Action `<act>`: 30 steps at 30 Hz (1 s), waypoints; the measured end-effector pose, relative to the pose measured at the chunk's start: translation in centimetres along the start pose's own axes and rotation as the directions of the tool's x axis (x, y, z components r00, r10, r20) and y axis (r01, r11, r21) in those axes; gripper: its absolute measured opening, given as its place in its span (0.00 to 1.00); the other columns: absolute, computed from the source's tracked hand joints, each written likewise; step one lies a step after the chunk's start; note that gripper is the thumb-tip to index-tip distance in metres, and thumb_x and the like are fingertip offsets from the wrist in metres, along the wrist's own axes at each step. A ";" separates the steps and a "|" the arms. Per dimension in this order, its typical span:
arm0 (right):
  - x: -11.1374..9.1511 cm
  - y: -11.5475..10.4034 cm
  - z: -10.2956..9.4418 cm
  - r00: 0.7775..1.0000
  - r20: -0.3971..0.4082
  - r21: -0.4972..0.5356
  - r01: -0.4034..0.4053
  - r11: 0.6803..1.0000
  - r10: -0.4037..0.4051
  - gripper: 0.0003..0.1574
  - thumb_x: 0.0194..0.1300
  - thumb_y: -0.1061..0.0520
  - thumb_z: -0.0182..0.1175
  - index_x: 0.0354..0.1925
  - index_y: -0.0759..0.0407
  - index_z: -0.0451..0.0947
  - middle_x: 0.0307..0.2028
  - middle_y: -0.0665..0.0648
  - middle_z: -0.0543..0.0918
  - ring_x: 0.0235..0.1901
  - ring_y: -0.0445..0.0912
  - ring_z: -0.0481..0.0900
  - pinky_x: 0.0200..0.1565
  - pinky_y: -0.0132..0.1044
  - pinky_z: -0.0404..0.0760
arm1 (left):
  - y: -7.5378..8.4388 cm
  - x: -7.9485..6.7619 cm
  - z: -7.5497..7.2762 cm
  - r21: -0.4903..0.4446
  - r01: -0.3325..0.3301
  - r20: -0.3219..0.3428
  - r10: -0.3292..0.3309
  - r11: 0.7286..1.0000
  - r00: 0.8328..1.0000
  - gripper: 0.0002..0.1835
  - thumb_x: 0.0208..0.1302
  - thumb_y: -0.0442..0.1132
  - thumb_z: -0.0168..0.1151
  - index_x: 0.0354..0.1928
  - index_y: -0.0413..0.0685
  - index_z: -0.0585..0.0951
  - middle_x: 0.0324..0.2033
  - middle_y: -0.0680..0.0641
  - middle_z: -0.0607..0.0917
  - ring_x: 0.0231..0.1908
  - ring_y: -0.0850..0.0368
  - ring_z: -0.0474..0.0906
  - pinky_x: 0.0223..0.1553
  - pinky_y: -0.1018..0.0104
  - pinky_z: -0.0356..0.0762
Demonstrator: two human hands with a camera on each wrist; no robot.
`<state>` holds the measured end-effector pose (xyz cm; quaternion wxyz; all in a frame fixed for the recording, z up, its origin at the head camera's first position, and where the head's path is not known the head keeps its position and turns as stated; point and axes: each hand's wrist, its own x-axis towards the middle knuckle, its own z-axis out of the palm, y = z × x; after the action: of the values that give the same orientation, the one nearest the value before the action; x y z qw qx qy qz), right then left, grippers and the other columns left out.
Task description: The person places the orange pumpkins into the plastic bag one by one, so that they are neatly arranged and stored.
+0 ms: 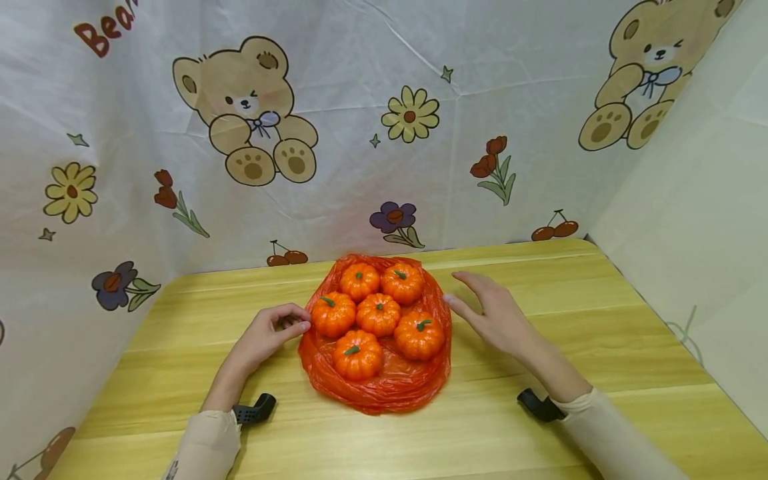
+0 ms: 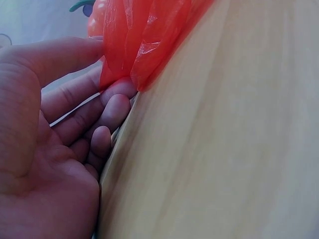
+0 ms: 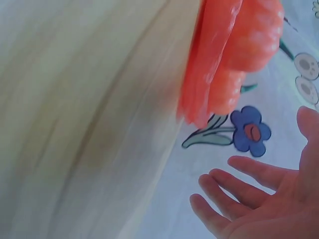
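Several small orange pumpkins [image 1: 379,315] with green stems sit in a red plastic bag [image 1: 384,393], its mouth spread wide and its sides rolled low around them. At the bag's left edge my left hand [image 1: 270,335] pinches the thin plastic between thumb and fingers. The left wrist view has the bag's folds [image 2: 144,45] between the thumb and the curled fingers. To the right of the bag, my right hand [image 1: 497,317] hovers with fingers spread and holds nothing. In the right wrist view its fingers [image 3: 239,186] are apart from the bag [image 3: 207,64].
The bag rests on a light wood-grain table [image 1: 540,287]. Behind the table hangs a white cloth [image 1: 336,220] printed with bears and flowers. A pale cord [image 1: 690,337] shows beyond the table's right edge. Each wrist wears a black camera mount [image 1: 255,410].
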<state>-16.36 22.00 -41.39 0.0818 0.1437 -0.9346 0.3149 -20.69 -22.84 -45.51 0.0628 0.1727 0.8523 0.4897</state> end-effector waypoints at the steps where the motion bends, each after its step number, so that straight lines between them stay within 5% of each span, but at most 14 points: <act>1: 0.0 0.2 -0.2 1.000 0.000 -0.005 -0.005 1.000 0.005 0.42 0.79 0.35 0.55 0.75 0.62 0.69 0.74 0.67 0.72 0.75 0.66 0.66 0.74 0.65 0.63 | 0.0 0.0 0.0 0.000 -0.001 0.000 0.001 1.000 1.000 0.08 0.72 0.43 0.70 0.47 0.50 0.88 0.41 0.46 0.88 0.35 0.55 0.76 0.37 0.69 0.74; 13: -0.8 2.2 -1.6 0.991 0.096 -0.090 -0.079 0.993 0.088 0.50 0.79 0.30 0.51 0.83 0.58 0.56 0.82 0.70 0.50 0.79 0.72 0.53 0.73 0.72 0.57 | 0.1 -0.3 -0.1 0.017 0.001 -0.011 0.000 1.000 1.000 0.08 0.72 0.43 0.70 0.47 0.50 0.88 0.41 0.47 0.88 0.36 0.55 0.77 0.38 0.69 0.75; 21: -1.7 4.3 -3.4 0.994 0.067 -0.120 -0.080 0.990 0.088 0.51 0.78 0.32 0.55 0.83 0.59 0.55 0.83 0.71 0.47 0.80 0.73 0.48 0.72 0.75 0.54 | 0.2 -0.3 -0.1 0.013 0.005 -0.010 -0.005 1.000 1.000 0.08 0.72 0.43 0.70 0.47 0.50 0.88 0.41 0.47 0.88 0.36 0.55 0.77 0.38 0.69 0.75; 30: -3.6 7.6 -5.9 0.994 0.061 -0.239 -0.078 0.968 0.095 0.53 0.75 0.32 0.58 0.83 0.58 0.55 0.83 0.73 0.43 0.81 0.74 0.38 0.67 0.85 0.41 | 0.3 -0.2 0.0 0.013 0.009 -0.007 -0.008 1.000 1.000 0.08 0.72 0.44 0.70 0.48 0.50 0.88 0.42 0.47 0.89 0.36 0.55 0.77 0.38 0.69 0.75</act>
<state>-15.00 32.19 -41.95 0.0506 0.1033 -0.9732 0.1993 -20.44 -22.78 -45.30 0.0608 0.1678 0.8565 0.4844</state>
